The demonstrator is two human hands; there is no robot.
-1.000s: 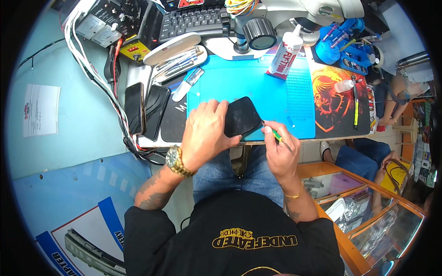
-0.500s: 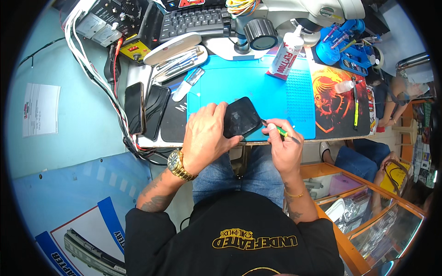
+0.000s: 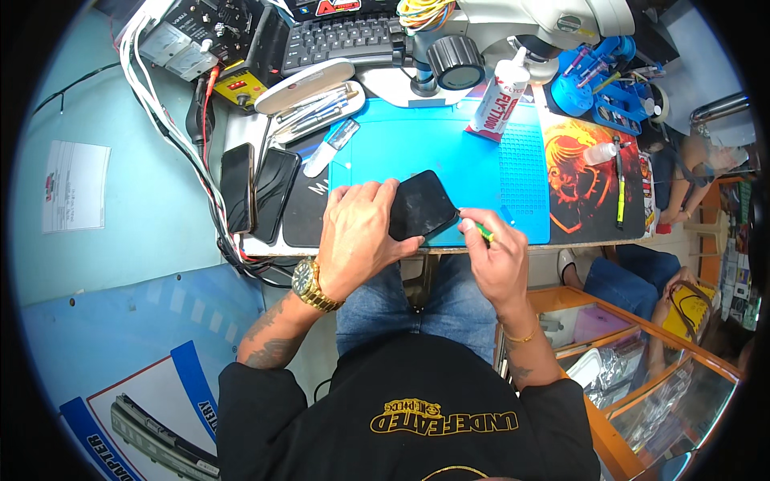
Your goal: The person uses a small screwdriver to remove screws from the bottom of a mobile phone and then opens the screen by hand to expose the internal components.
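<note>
A black phone [image 3: 425,202] lies tilted at the front of the blue silicone mat [image 3: 437,128]. My left hand [image 3: 357,232] grips the phone's left end, thumb along its lower edge and fingers curled over the side. My right hand [image 3: 496,256] is closed on a green-and-yellow slim tool [image 3: 484,231], whose tip meets the phone's right edge; the tip's exact contact is too small to make out. Two other phones [image 3: 257,192] lie left of my left hand. A white-and-red glue tube [image 3: 497,96] sits near the mat's back edge, and a clear-handled item [image 3: 329,148] lies at its left.
An open tool case [image 3: 313,108], keyboard [image 3: 337,44], microscope stand [image 3: 455,60], power supply [image 3: 180,44] with cables and blue tool holder [image 3: 573,88] line the back. A small bottle [image 3: 600,154] is at right. People [image 3: 630,280] sit beyond a glass display case [image 3: 605,321].
Since a second ago my right hand has shifted slightly to the right, still on the tool at the phone's edge. My left hand and the phone have barely moved.
</note>
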